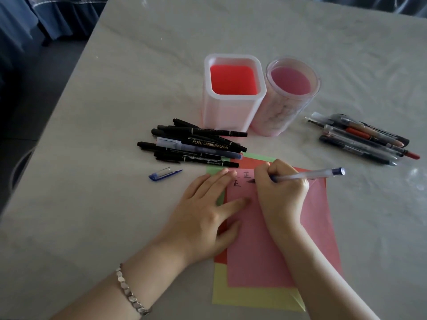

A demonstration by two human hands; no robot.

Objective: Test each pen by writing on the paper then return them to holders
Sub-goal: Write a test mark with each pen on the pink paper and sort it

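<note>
My right hand [280, 192] grips a clear pen with a blue end [312, 174], its tip on the pink paper [258, 250] beside black written characters. With flat fingers, my left hand [203, 215] presses on the paper's left edge. The pen's blue cap [164, 174] lies on the table to the left. Beyond the paper stand two holders with no pens in them: a square white one [233, 95] and a round clear one [288, 98]. A pile of black markers [196, 144] lies left of the holders. Another pile of pens [365, 139] lies at the right.
The pink sheet lies on top of red, green and yellow sheets [254, 296]. The pale marble table [92, 204] ends at the left, with dark floor and a blue curtain [34, 19] beyond it.
</note>
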